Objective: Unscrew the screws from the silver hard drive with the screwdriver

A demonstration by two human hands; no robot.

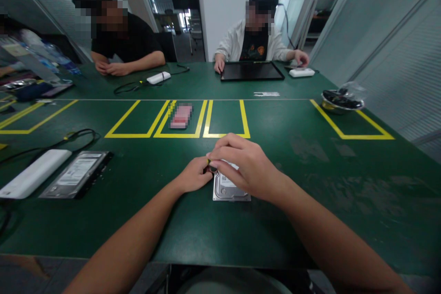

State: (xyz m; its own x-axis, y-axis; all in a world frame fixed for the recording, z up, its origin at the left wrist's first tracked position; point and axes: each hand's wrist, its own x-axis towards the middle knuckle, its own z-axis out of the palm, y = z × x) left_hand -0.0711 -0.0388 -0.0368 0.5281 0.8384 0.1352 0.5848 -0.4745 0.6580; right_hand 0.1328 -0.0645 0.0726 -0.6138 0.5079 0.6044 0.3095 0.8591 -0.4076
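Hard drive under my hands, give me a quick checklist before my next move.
1. Hard drive flat on the green table: ok.
2. Right hand resting on the drive's top: ok.
3. Left hand at the drive's far left corner, pinching a small dark tool: ok.
4. Tool tip seated: cannot tell, fingers hide it.
5. Second drive and white box apart on the left: ok.

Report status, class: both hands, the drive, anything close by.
Left hand pinching a small dark tool at the hard drive. Right hand resting on the drive. Second hard drive lies far left, apart.
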